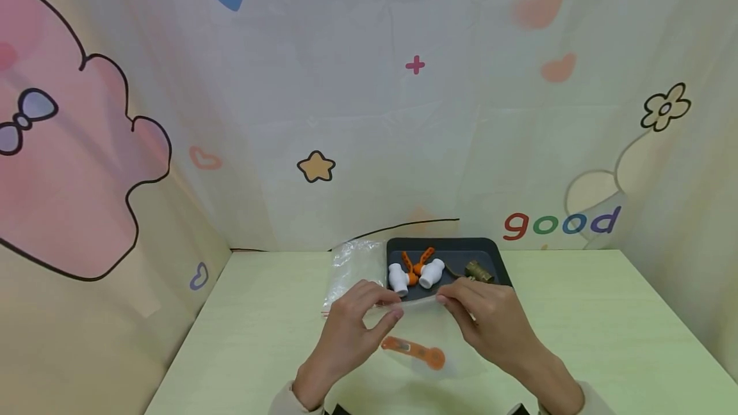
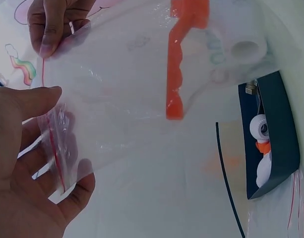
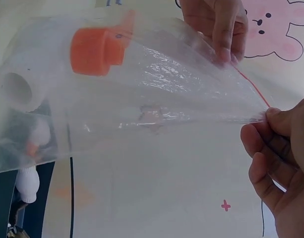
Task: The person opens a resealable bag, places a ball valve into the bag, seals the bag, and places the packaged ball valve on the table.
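A clear zip bag (image 2: 117, 144) with a red line along its mouth hangs between both hands. Inside it lies a white pipe valve (image 2: 246, 49) with an orange handle (image 1: 415, 349); from the head only the handle shows clearly. My left hand (image 1: 352, 325) holds one side of the mouth, thumb in front and fingers behind the film. At the other side, the thumb and fingertips of my right hand (image 1: 496, 316) pinch the bag's top edge. In the right wrist view the film is stretched taut towards those fingertips.
Behind the hands stands a dark tray (image 1: 450, 245) with two white valves (image 1: 431, 273) with orange handles and a brass-coloured fitting (image 1: 480, 271). Left of the tray, another clear bag (image 1: 357, 268) lies flat on the pale table (image 1: 230, 338). A printed curtain (image 1: 357, 114) hangs behind.
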Motion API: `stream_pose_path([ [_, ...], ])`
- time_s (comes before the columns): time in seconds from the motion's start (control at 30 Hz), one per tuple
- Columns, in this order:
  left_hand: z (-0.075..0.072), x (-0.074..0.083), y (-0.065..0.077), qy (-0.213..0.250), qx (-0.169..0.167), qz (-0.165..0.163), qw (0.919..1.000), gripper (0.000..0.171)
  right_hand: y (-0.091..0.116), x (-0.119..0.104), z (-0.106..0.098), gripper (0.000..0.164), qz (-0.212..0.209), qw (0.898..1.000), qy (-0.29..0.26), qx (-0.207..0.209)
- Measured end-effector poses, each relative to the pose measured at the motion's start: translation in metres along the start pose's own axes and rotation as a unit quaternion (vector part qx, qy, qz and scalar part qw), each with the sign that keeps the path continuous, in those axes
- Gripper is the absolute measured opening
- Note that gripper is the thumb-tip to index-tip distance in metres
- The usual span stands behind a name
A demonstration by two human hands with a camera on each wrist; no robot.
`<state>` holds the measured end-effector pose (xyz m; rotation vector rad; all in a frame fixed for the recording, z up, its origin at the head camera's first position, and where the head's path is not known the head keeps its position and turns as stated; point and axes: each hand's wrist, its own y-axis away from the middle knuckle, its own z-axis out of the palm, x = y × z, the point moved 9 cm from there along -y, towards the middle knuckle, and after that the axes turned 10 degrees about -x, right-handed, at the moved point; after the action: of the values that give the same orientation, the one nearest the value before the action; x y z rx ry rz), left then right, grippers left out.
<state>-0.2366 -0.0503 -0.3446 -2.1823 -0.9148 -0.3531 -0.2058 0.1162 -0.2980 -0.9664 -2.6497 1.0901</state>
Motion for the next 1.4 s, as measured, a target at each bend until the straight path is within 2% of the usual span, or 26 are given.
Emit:
stream_pose_path([
  [0.13,-0.004,-0.008,0.004,-0.012,0.007,-0.015,0.9998,0.006,0.000,0.002,-0.006,0.011,-0.006,1.000,0.005,0.010],
  [0.23,-0.005,-0.013,0.006,-0.013,0.002,-0.024,0.9996,0.006,0.001,0.003,-0.008,0.002,-0.008,1.000,0.004,0.014],
  [0.43,-0.002,-0.015,0.008,-0.009,-0.007,-0.016,0.9998,0.006,0.002,0.005,-0.010,0.027,-0.005,1.000,-0.001,0.019],
  [0.53,-0.002,-0.019,0.010,-0.003,-0.014,-0.029,0.9995,0.005,0.002,0.005,-0.011,0.037,-0.004,1.000,-0.001,0.018],
  [0.6,-0.002,-0.024,0.012,-0.002,-0.017,-0.049,0.9987,0.006,0.002,0.005,-0.012,0.033,-0.003,1.000,0.000,0.019],
  [0.73,-0.006,-0.035,0.020,-0.006,-0.017,-0.080,0.9966,0.006,0.004,0.006,-0.015,0.007,-0.006,1.000,0.009,0.023],
  [0.77,-0.006,-0.036,0.021,-0.006,-0.017,-0.079,0.9967,0.006,0.005,0.007,-0.015,0.002,-0.003,1.000,0.011,0.023],
  [0.97,-0.009,-0.034,0.021,0.008,-0.008,-0.040,0.9992,0.004,0.010,0.012,-0.018,0.018,0.007,0.999,0.017,0.026],
  [1.17,-0.014,-0.030,0.022,0.025,0.005,-0.041,0.9988,0.009,0.017,0.018,-0.017,0.026,0.036,0.999,0.023,0.015],
  [1.4,-0.017,-0.019,0.026,0.029,0.010,-0.015,0.9994,0.006,0.032,0.021,-0.013,0.026,0.052,0.999,0.000,0.008],
])
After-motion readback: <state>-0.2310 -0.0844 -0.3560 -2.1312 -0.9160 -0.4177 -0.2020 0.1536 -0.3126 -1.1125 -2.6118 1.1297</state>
